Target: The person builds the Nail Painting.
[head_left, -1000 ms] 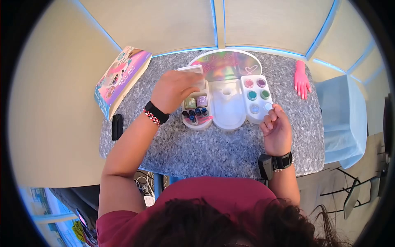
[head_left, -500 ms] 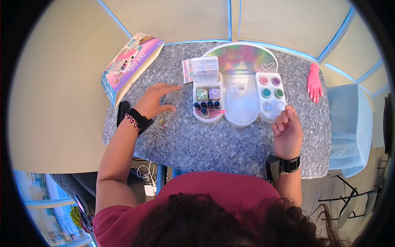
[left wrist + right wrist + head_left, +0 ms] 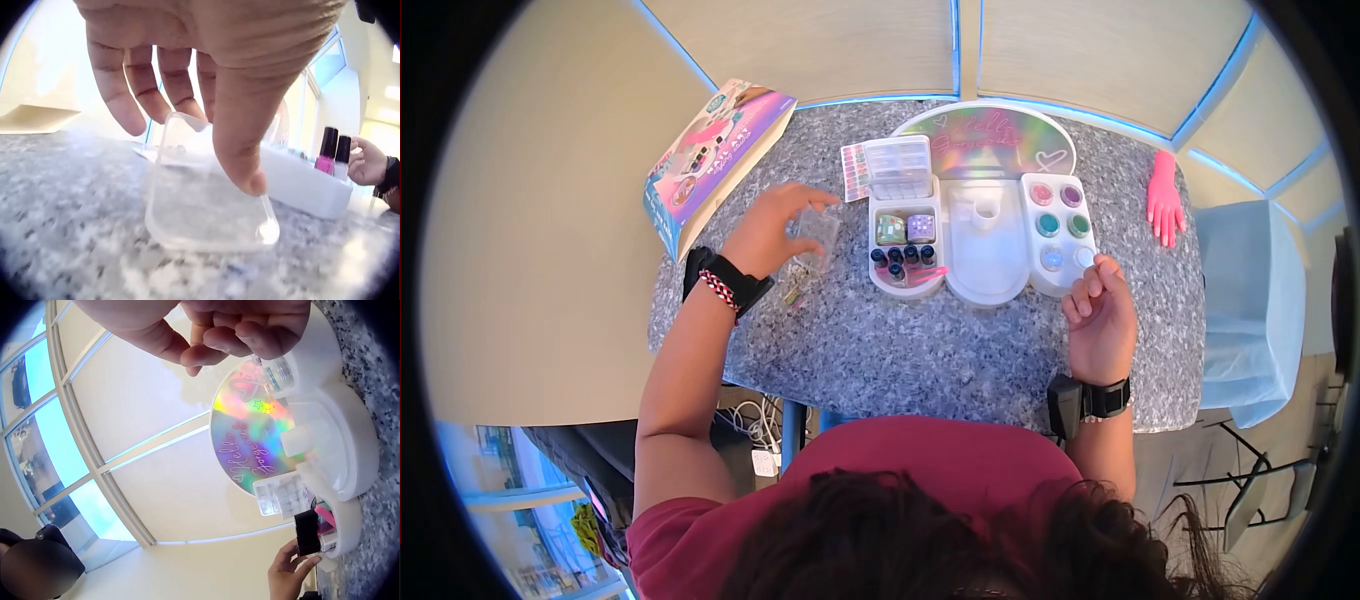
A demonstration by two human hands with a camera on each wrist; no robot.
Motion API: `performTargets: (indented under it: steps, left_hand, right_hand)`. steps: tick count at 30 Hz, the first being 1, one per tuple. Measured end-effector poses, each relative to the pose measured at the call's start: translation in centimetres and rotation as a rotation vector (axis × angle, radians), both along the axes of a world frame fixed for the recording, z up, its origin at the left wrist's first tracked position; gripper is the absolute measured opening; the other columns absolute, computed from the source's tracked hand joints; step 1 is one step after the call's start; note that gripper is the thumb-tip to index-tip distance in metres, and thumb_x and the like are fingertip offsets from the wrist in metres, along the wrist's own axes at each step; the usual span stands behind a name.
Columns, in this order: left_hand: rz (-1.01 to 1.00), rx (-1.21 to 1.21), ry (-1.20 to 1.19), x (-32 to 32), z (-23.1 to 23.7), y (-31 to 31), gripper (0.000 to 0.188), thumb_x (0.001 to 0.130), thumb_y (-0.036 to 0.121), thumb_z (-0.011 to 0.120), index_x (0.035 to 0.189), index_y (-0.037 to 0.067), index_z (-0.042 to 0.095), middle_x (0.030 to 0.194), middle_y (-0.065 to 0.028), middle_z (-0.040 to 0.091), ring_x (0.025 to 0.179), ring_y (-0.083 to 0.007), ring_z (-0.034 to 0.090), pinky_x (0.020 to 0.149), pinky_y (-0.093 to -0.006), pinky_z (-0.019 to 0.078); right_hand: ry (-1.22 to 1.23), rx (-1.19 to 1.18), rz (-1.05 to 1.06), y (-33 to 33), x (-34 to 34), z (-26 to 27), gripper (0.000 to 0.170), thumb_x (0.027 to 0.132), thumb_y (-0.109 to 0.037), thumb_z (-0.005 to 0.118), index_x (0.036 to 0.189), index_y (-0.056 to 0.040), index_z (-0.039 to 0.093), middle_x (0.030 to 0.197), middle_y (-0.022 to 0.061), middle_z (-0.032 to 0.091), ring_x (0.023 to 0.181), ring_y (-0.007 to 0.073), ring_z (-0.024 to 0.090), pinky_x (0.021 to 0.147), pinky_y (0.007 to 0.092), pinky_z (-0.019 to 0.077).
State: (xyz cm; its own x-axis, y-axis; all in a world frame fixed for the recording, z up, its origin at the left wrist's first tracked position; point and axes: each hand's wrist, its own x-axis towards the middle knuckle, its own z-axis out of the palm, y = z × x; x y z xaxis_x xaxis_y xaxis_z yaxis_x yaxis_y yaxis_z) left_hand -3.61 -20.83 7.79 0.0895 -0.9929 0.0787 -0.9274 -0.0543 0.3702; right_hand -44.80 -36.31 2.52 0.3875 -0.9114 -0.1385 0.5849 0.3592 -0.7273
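Observation:
My left hand [image 3: 765, 235] is low over the left side of the table and grips a clear plastic case [image 3: 820, 240]. In the left wrist view the case [image 3: 206, 219] has rounded corners and stands on the table, thumb along one edge, fingertips at the far edge. My right hand [image 3: 1100, 325] hangs loosely curled at the front right of a white nail-art station [image 3: 988, 285], holding nothing visible. Its fingertips overlap the whitish pot [image 3: 1084, 257] at that corner. Other pots hold glitter, such as the teal pot [image 3: 1048, 225]. Nail polish bottles [image 3: 897, 262] stand in the left compartment.
Beside the left hand lie small shiny bits [image 3: 792, 297]. A printed box [image 3: 715, 160] leans at the back left. A sticker sheet [image 3: 854, 172] is by the clear nail boxes [image 3: 900, 165]. A pink model hand [image 3: 1165, 205] lies at the right edge.
My left hand has moved away from the station's left compartment to the table on the left, where its fingers now close on the clear case. The right hand stays by the pots.

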Motion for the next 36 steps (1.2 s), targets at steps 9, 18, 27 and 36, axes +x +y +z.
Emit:
performTargets:
  steps: [9, 18, 27, 36]
  left_hand:
    - [0.046, -0.365, 0.293, -4.1, 3.5, -3.0, 0.016, 0.085, 0.008, 0.088, 0.1, 0.006, 0.085, 0.098, -0.0085, 0.078, 0.083, -0.0216, 0.074, 0.077, -0.0342, 0.0594]
    - [0.039, -0.485, 0.126, -6.5, 0.8, -6.9, 0.016, 0.087, 0.006, 0.088, 0.103, 0.006, 0.085, 0.104, -0.0088, 0.078, 0.085, -0.0201, 0.075, 0.076, -0.032, 0.0598]
    - [0.394, -0.532, 0.182, 1.1, -2.6, -9.0, 0.038, 0.09, 0.028, 0.089, 0.124, 0.012, 0.08, 0.116, -0.0119, 0.079, 0.115, -0.0293, 0.073, 0.102, -0.045, 0.0566]
    - [0.183, -0.047, -0.074, 7.3, -5.4, -13.0, 0.045, 0.083, 0.04, 0.091, 0.113, 0.008, 0.079, 0.12, -0.0175, 0.078, 0.116, -0.0373, 0.072, 0.102, -0.0477, 0.0555]
  right_hand:
    - [0.006, -0.001, -0.001, -0.1, 0.0, 0.0, 0.021, 0.11, -0.024, 0.064, 0.122, -0.008, 0.063, 0.088, -0.0049, 0.051, 0.07, 0.0076, 0.047, 0.063, 0.0256, 0.0395]
    - [0.017, -0.033, -0.007, 0.0, 0.2, 0.0, 0.021, 0.11, -0.025, 0.063, 0.122, -0.0082, 0.063, 0.088, -0.0047, 0.051, 0.071, 0.0075, 0.047, 0.064, 0.0258, 0.04]
    - [0.032, -0.04, -0.024, -0.1, 0.4, -0.1, 0.02, 0.11, -0.025, 0.063, 0.121, -0.008, 0.064, 0.087, -0.004, 0.053, 0.07, 0.0076, 0.048, 0.064, 0.0263, 0.0403]
    - [0.049, -0.085, -0.032, 0.2, 0.7, 0.1, 0.017, 0.111, -0.02, 0.061, 0.12, -0.0065, 0.066, 0.084, -0.002, 0.057, 0.068, 0.0082, 0.05, 0.063, 0.0262, 0.0406]
